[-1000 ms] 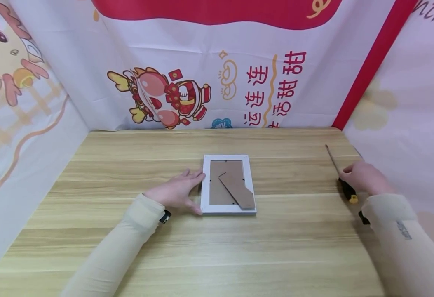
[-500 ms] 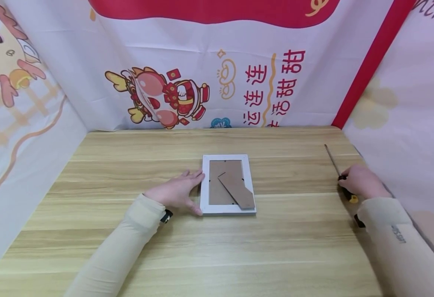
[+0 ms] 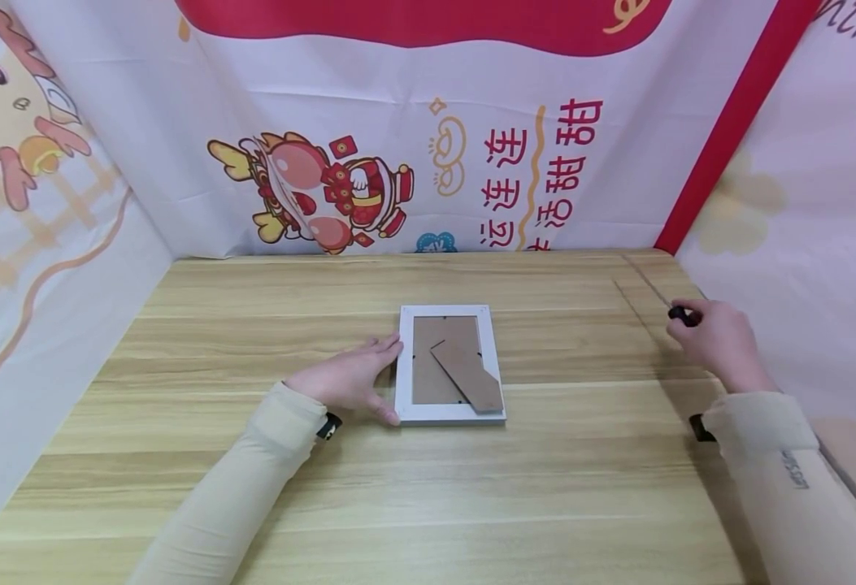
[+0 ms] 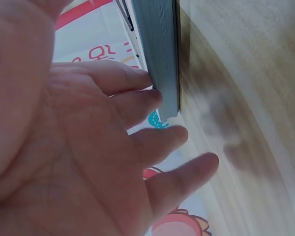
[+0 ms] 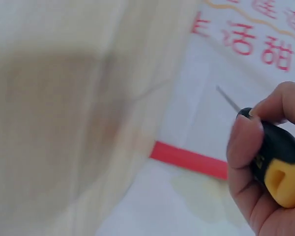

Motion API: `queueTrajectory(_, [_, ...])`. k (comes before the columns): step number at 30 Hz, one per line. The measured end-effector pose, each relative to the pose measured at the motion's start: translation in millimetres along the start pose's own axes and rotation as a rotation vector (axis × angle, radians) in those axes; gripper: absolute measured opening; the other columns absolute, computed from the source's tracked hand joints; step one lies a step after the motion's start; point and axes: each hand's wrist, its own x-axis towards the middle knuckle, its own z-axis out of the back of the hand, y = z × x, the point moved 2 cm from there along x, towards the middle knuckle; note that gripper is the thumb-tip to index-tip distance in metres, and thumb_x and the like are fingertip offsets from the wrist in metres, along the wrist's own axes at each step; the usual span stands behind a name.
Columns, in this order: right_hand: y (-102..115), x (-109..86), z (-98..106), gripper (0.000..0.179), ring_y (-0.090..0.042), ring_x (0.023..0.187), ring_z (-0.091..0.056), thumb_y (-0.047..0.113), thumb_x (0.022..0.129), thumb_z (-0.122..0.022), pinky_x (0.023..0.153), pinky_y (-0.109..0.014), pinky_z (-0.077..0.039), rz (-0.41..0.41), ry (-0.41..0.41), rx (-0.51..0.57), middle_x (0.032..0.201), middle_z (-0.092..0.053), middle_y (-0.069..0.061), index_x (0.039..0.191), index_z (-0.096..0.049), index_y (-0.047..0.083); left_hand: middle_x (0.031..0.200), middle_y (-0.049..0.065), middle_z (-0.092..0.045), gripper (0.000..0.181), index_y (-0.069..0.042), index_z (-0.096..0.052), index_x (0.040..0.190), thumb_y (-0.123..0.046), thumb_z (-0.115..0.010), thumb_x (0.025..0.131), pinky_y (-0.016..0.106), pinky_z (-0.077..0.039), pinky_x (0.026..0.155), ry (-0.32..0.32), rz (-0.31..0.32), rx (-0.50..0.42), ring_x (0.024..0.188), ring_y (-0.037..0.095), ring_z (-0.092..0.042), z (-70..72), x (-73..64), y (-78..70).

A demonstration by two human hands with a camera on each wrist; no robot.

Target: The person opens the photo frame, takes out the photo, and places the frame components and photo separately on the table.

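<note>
A white photo frame (image 3: 442, 413) lies face down on the wooden table. Its brown backing board (image 3: 433, 386) shows, with a slanted easel leg (image 3: 474, 378) across it. At the frame's left side is my left hand (image 3: 343, 378), fingers and thumb spread, fingertips at its edge. In the left wrist view the fingers are extended, two of them against the frame's side. Over on the right, my right hand (image 3: 720, 341) grips a screwdriver (image 5: 285, 167) by its black and yellow handle, with the thin shaft pointing away toward the back. The handle is partly hidden in the head view.
The wooden table (image 3: 435, 504) ends at a printed cloth (image 3: 428, 146) at the back. More cloth hangs at the left (image 3: 47, 325) and right (image 3: 786, 268). The shadow of the screwdriver and arm falls on the table's right part.
My right hand has lifted the screwdriver off the table, and its shaft has risen away from its shadow. The left hand and the photo frame stay in place.
</note>
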Motion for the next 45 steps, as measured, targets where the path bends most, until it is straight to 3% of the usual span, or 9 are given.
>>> queueTrajectory(3, [17, -1.4, 5, 0.041, -0.037, 0.087, -0.059, 0.014, 0.09, -0.057, 0.072, -0.04, -0.043, 0.046, -0.083, 0.035, 0.104, -0.066, -0.029, 0.127, -0.064, -0.003, 0.163, 0.014, -0.016, 0.12, -0.005, -0.019, 0.158, -0.049, -0.087, 0.07, 0.048, -0.019, 0.117, 0.001, 0.004, -0.036, 0.148, 0.035, -0.014, -0.4, -0.3, 1.8])
queueTrajectory(8, [48, -4.9, 10, 0.037, -0.022, 0.078, -0.062, 0.017, 0.091, -0.063, 0.062, -0.02, -0.043, 0.094, -0.122, 0.094, 0.105, -0.069, -0.024, 0.124, -0.068, 0.001, 0.162, 0.014, -0.018, 0.125, -0.006, -0.014, 0.159, -0.046, -0.089, 0.068, 0.044, -0.022, 0.117, -0.004, -0.003, -0.109, 0.147, 0.028, -0.02, -1.4, -0.8, 2.8])
queueTrajectory(13, [78, -9.4, 5, 0.032, -0.018, 0.07, -0.059, 0.022, 0.09, -0.073, 0.056, -0.021, -0.045, 0.168, -0.074, 0.15, 0.1, -0.072, -0.019, 0.117, -0.073, 0.005, 0.163, 0.012, -0.016, 0.125, -0.008, -0.011, 0.159, -0.045, -0.089, 0.069, 0.043, -0.022, 0.116, 0.003, -0.007, -0.139, 0.147, 0.026, -0.019, -4.5, -0.9, 2.4])
queueTrajectory(20, [112, -15.4, -8, 0.033, -0.025, 0.084, -0.064, 0.024, 0.087, -0.078, 0.065, -0.027, -0.05, 0.244, 0.032, 0.192, 0.105, -0.071, -0.017, 0.115, -0.075, 0.007, 0.163, 0.011, -0.015, 0.123, -0.007, -0.013, 0.159, -0.044, -0.089, 0.07, 0.041, -0.02, 0.117, -0.001, 0.005, -0.117, 0.148, 0.024, -0.016, -5.6, -0.3, 0.8])
queueTrajectory(23, [123, -18.1, -16, 0.03, -0.023, 0.081, -0.063, 0.021, 0.086, -0.079, 0.063, -0.027, -0.052, 0.291, 0.066, 0.216, 0.101, -0.071, -0.012, 0.113, -0.076, 0.008, 0.163, 0.012, -0.014, 0.123, -0.007, -0.013, 0.159, -0.045, -0.089, 0.07, 0.041, -0.02, 0.117, -0.002, 0.002, -0.107, 0.148, 0.024, -0.016, -5.3, 0.4, 0.3])
queueTrajectory(34, [145, -25.9, -50, 0.031, -0.01, 0.079, -0.062, 0.016, 0.082, -0.082, 0.067, -0.027, -0.054, 0.518, 0.26, 0.266, 0.094, -0.069, 0.006, 0.112, -0.077, 0.014, 0.163, 0.01, -0.017, 0.124, -0.008, -0.013, 0.159, -0.048, -0.088, 0.069, 0.041, -0.022, 0.117, -0.008, 0.014, -0.099, 0.147, 0.024, -0.02, -9.0, 2.4, 3.4])
queueTrajectory(45, [145, -22.7, -62, 0.031, -0.011, 0.081, -0.062, 0.011, 0.08, -0.083, 0.069, -0.029, -0.054, 0.501, 0.289, 0.23, 0.094, -0.069, 0.005, 0.111, -0.077, 0.012, 0.163, 0.013, -0.016, 0.124, -0.009, -0.012, 0.159, -0.05, -0.087, 0.07, 0.043, -0.02, 0.117, -0.01, 0.009, -0.101, 0.148, 0.028, -0.018, -9.6, 4.2, 2.1])
